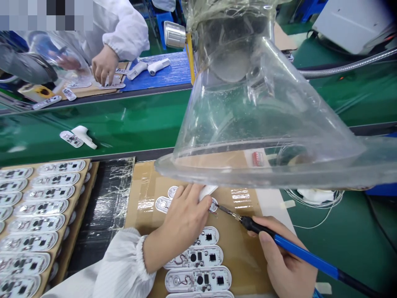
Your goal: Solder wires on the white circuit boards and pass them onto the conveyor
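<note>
My right hand [283, 260] is closed around a soldering iron [297, 248] with a blue handle, its tip touching a small white part [213, 204] on the cardboard mat [145, 194]. My left hand [182, 219] lies over that spot, its fingers curled and pressing a white piece [207, 191] down beside the tip. Below my left hand lie white oval circuit boards [198, 279] in a column, with more hidden under the wrist. My white sleeve [124, 269] covers the left forearm.
A large clear fume hood [260, 124] hangs just above the work spot. Several rows of oval boards [40, 207] sit on a tray at left. The green conveyor [130, 124] carries a white housing [83, 135]. Across it, another person's hand [104, 66] handles parts. Thin wire [313, 198] coils at right.
</note>
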